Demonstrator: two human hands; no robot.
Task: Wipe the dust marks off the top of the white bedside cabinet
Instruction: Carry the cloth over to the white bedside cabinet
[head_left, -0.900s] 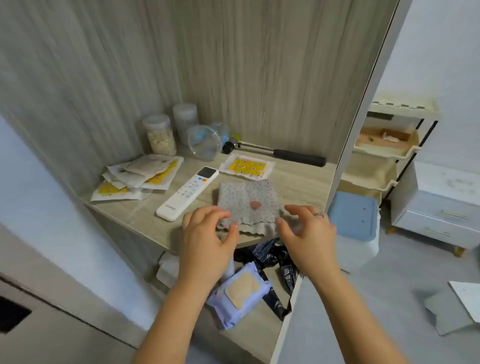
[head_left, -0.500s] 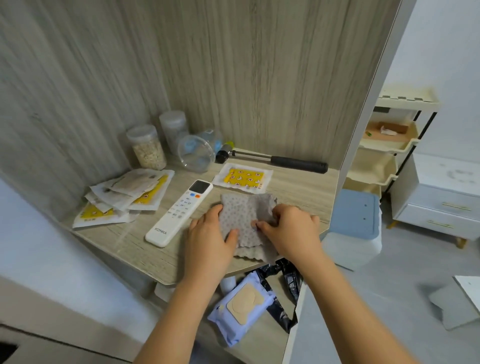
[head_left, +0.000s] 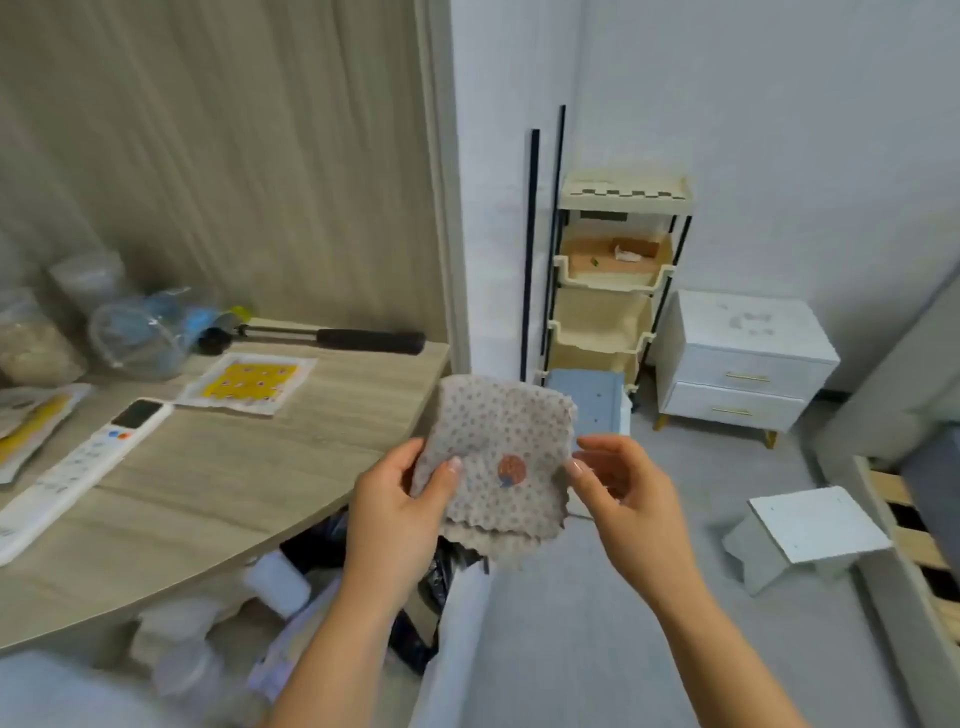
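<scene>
Two blurred, seemingly grain-filled jars (head_left: 31, 332)

White walls (head_left: 779, 104), grey floor (head_left: 597, 623), wood-grain shelf (head_left: 234, 467), cream tiered rack (head_left: 602, 332)

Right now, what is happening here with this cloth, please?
A person holds a folded grey dotted cloth up in the air with both hands: the left hand pinches its left edge, the right hand its right edge. The cloth is off the wooden shelf, where a remote control lies. The white bedside cabinet stands across the room, and grey dust marks show on its top. No wiping has begun.
</scene>
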